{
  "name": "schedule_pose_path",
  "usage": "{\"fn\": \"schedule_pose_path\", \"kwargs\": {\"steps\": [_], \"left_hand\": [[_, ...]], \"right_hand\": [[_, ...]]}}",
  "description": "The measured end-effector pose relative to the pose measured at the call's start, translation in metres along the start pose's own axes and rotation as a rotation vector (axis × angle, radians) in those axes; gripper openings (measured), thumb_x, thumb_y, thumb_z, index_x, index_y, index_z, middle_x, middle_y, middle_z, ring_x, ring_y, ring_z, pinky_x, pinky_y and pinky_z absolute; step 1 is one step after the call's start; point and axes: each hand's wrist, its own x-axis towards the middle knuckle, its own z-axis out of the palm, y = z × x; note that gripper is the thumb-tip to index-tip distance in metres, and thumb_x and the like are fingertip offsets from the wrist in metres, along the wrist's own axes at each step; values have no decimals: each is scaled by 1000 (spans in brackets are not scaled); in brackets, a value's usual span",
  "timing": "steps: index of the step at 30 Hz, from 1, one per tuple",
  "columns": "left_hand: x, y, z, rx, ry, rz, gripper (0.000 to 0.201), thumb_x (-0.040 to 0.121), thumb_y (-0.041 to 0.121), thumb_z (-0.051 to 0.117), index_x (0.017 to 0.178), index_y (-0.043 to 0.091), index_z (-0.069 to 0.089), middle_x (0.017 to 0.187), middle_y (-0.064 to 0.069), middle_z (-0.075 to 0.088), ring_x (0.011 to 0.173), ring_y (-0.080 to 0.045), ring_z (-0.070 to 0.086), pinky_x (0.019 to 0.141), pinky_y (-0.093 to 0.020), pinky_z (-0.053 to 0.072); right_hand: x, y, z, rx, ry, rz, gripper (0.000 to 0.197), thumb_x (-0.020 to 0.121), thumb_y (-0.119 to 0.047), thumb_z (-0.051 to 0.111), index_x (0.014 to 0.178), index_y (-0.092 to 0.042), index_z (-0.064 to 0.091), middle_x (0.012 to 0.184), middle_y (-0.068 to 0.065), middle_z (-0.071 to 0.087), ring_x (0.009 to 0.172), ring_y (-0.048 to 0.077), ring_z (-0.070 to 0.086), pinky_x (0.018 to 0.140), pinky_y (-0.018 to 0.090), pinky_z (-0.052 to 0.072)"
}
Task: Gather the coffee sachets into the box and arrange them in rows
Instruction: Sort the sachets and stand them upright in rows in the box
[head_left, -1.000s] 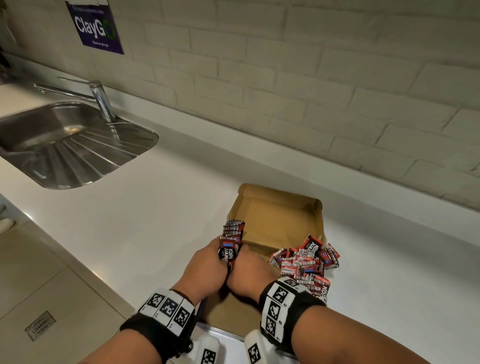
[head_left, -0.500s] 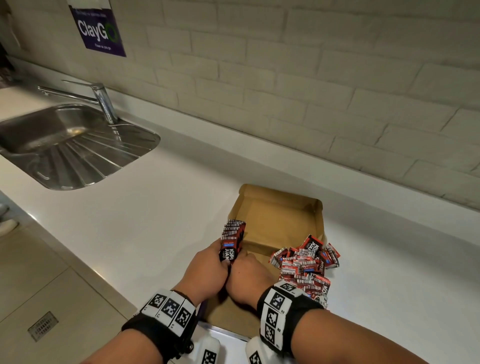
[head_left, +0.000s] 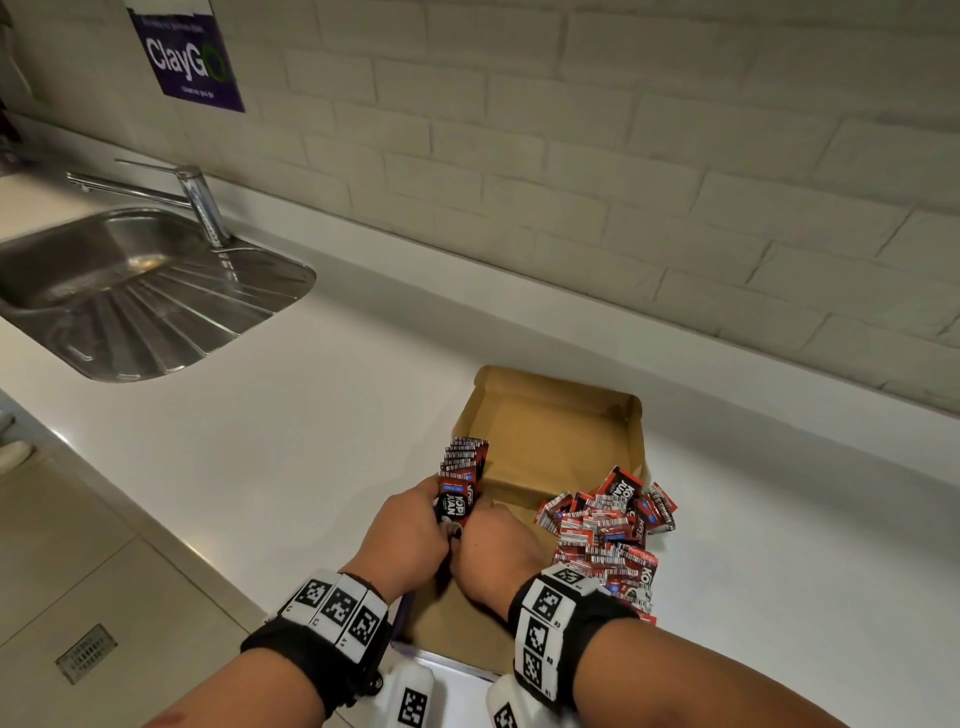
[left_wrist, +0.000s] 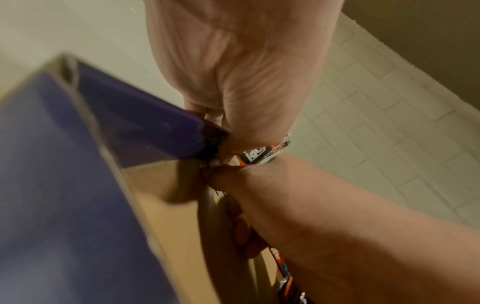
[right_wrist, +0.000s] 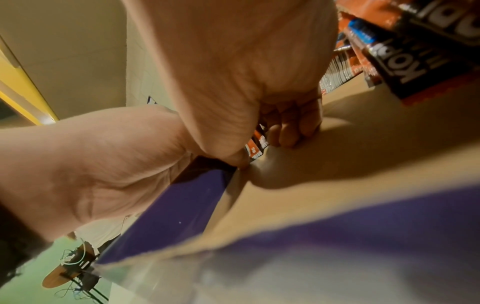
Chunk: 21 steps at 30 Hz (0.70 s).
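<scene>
Both my hands, left (head_left: 410, 535) and right (head_left: 498, 545), clench the sachet row (head_left: 462, 480) upright against the box (head_left: 561, 415) wall at nine o'clock, squaring it.

Head view: worn high, looking forward and down over a white counter (head_left: 322, 415); sink (head_left: 130, 291) at 10 o'clock, box (head_left: 550, 441) at 6 o'clock, brick wall (head_left: 623, 156) across 12 o'clock.

Left wrist view: very near, looking along the left hand (left_wrist: 233, 61) from below, toward the wall at 3 o'clock.

Right wrist view: very near, looking along the right hand (right_wrist: 233, 61) into the box.

Shared by all three: both hands, the box's wall, the sachet stack (head_left: 460, 483) between the hands.
</scene>
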Motion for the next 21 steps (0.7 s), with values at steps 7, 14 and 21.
{"fn": "schedule_pose_path", "kwargs": {"steps": [7, 14, 21], "left_hand": [[1, -2, 3, 21, 21, 0, 47, 89, 14, 63, 134, 25, 57, 113, -4, 73, 101, -23, 67, 81, -24, 47], [1, -2, 4, 28, 38, -3, 39, 89, 15, 62, 127, 24, 60, 108, -4, 74, 98, -25, 67, 75, -24, 45], [0, -3, 3, 21, 21, 10, 45, 89, 17, 63, 132, 26, 58, 111, -3, 73, 100, -23, 67, 77, -22, 43]], "right_hand": [[-2, 4, 2, -23, -4, -47, 51, 96, -19, 55, 141, 0, 39, 130, 16, 58, 117, 30, 62, 86, 31, 47], [-6, 2, 2, -333, -84, -245, 41, 100, -18, 44, 135, 2, 51, 132, 27, 53, 113, 36, 49, 95, 39, 40], [-4, 4, 6, -303, -85, -247, 39, 99, -21, 44, 133, -4, 54, 130, 24, 54, 111, 35, 51, 88, 38, 38]]}}
